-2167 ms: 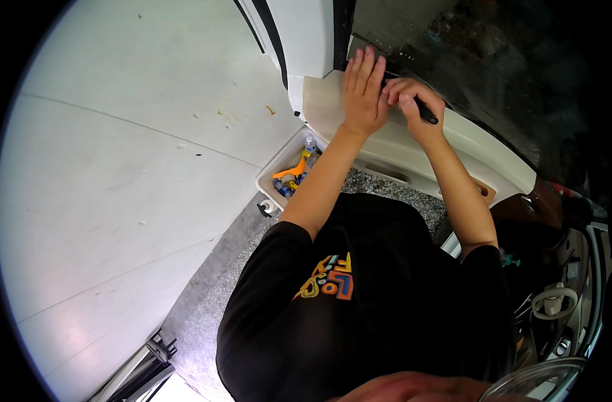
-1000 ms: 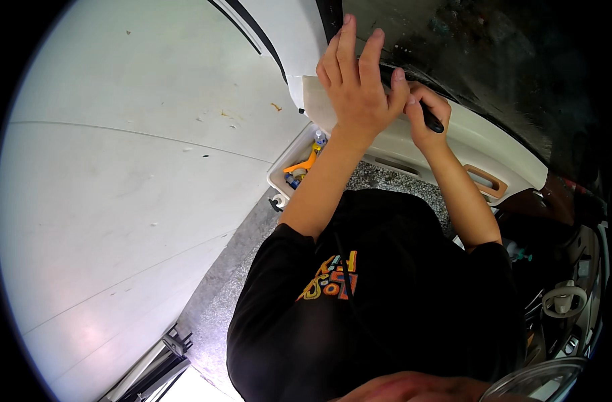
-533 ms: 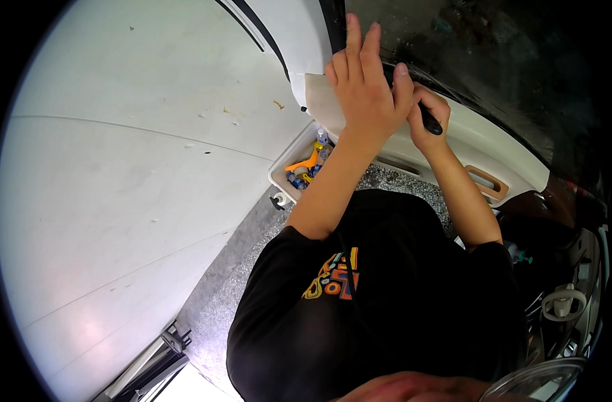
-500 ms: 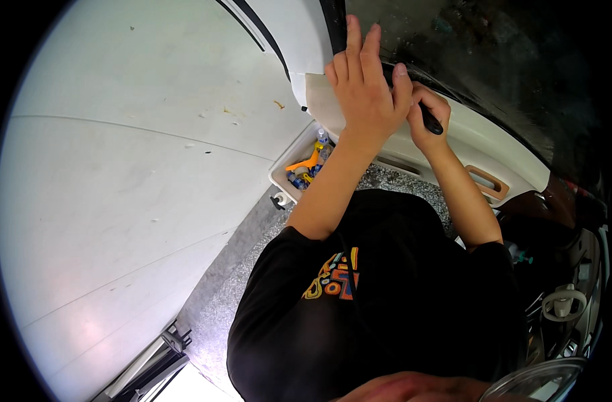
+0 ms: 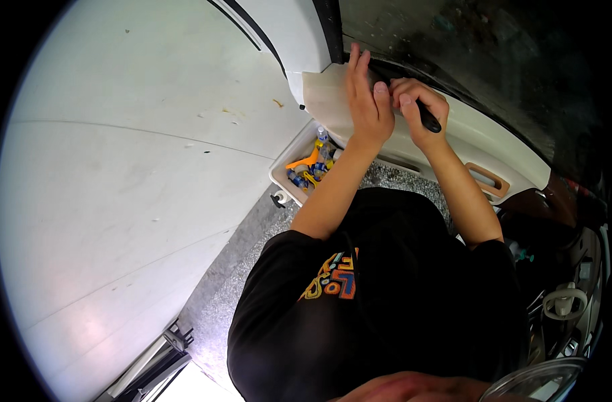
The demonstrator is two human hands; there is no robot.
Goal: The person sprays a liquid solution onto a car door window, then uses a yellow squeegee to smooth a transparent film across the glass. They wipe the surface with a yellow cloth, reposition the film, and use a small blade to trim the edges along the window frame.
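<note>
A dark vehicle window [image 5: 466, 47] rises above a cream door panel [image 5: 466, 134] at the top right. My right hand [image 5: 423, 110] is closed round a tool's black handle [image 5: 430, 119], whose butt end sticks out below my fingers. The tool's working end is hidden, so its kind does not show. Close on its left, my left hand [image 5: 369, 100] is raised with its fingers stretched out, near the black strip along the lower edge of the glass. I cannot tell whether it touches the strip or the tool.
A pale bin [image 5: 279, 171] with bottles and an orange tool [image 5: 304, 160] stands below the panel, over speckled flooring [image 5: 252, 268]. A large white panel [image 5: 138, 187] fills the left side. To the lower right are a tan door pull [image 5: 488, 179] and a steering wheel [image 5: 564, 303].
My left hand has moved down and turned more edge-on, its fingers closer together. My right hand, still on the black handle, has shifted only slightly, with its thumb now showing.
</note>
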